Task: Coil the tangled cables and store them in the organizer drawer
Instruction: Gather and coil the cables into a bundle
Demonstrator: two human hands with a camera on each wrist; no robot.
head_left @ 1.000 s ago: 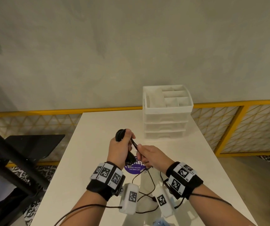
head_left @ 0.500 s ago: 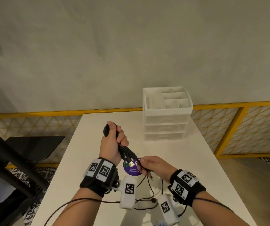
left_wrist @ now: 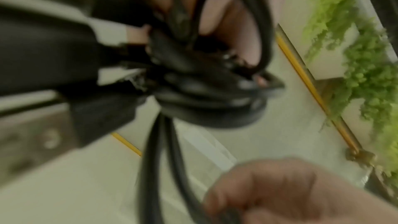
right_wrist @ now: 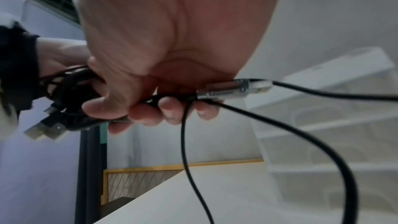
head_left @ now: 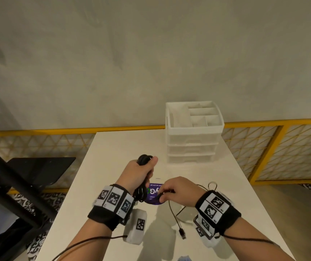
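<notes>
My left hand (head_left: 141, 170) grips a bundle of coiled black cable (head_left: 145, 159) above the white table; loops stick out above and below the fist (left_wrist: 206, 105). My right hand (head_left: 171, 191) sits just to its right and pinches black cable strands (right_wrist: 187, 99), with a silver plug (right_wrist: 234, 88) beside the fingers. A thin loose cable (head_left: 173, 213) trails over the table to a USB plug (head_left: 182, 233). The white organizer (head_left: 194, 146) with closed drawers stands at the table's far end.
A purple round sticker (head_left: 154, 193) lies on the table (head_left: 113, 151) under the hands. A yellow lattice rail (head_left: 282, 153) runs behind and right of the table. A black stand (head_left: 28, 174) is on the left. Green foliage (left_wrist: 366, 57) shows in the left wrist view.
My right hand has dropped lower and to the right along the cable. The loose cable's USB plug now lies further right on the table. The left hand keeps its grip on the coil.
</notes>
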